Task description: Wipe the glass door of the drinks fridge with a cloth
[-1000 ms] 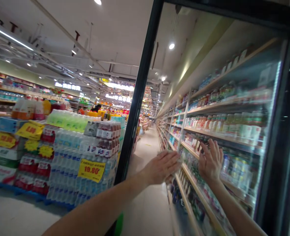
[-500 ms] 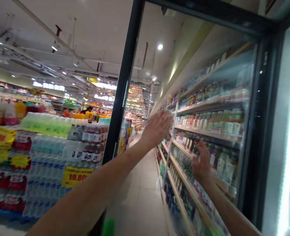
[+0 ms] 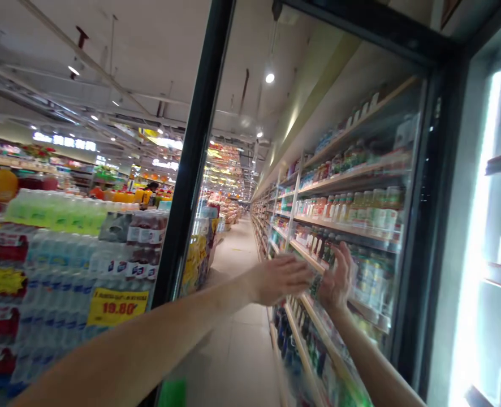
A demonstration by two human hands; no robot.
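Observation:
In front of the glass door (image 3: 194,141), which has a black frame and stands swung out, both of my hands are raised near each other. My left hand (image 3: 278,277) reaches in from the lower left, fingers stretched out and pointing right, slightly blurred; I see nothing held in it. Just to its right, my right hand (image 3: 336,277) is upright with fingers spread and nothing visible in it. Whether either hand touches the glass, I cannot tell. Through the pane show long shelves of bottles (image 3: 361,209).
A lit cooler interior (image 3: 473,254) with shelves is at the right edge. Stacked packs of bottled drinks (image 3: 55,282) stand at the left, bearing a yellow price sign (image 3: 117,307). A tiled aisle floor (image 3: 240,345) runs away beyond the door.
My left hand has come down from higher on the pane and nearer my right hand. The right hand has shifted slightly left. The view has turned a little to the right.

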